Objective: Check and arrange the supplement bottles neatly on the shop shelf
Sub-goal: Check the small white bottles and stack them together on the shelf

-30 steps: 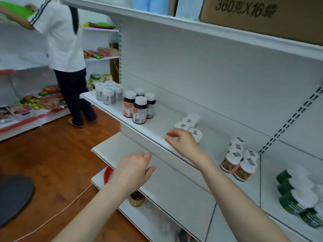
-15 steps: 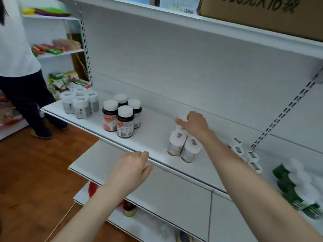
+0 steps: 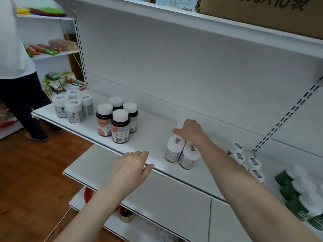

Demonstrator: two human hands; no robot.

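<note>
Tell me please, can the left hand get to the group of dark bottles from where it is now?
Probably yes. The left hand is at the front edge of the shelf, and the dark bottles stand to its left with only bare shelf between.

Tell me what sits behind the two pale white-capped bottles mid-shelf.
Only a white cap shows behind the two pale bottles, gripped by the right hand. That hand and the front bottles cover its body and anything beside it.
</note>
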